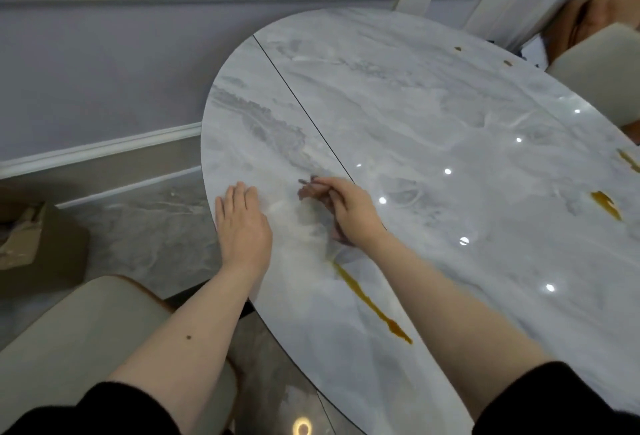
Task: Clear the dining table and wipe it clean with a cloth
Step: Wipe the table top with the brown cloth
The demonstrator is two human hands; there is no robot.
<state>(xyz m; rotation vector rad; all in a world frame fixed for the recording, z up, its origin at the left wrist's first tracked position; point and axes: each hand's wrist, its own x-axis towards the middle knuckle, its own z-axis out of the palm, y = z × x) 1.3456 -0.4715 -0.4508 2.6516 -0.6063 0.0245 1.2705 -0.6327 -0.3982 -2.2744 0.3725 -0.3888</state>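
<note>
Right hand (349, 209) pinches small dark scraps (310, 190) off the dining table (433, 115); no cloth in view.

Left hand (242, 223) lies flat, fingers straight, on the table edge just beside it. No dishes show, so clearing looks almost done. Wiping seems unstarted: an amber streak (372, 303) runs just behind the right wrist, with more amber spills (606, 204) well off to its right.

Round grey marble table (433, 115) bears brown streaks (372, 303) and scraps (310, 190).
</note>
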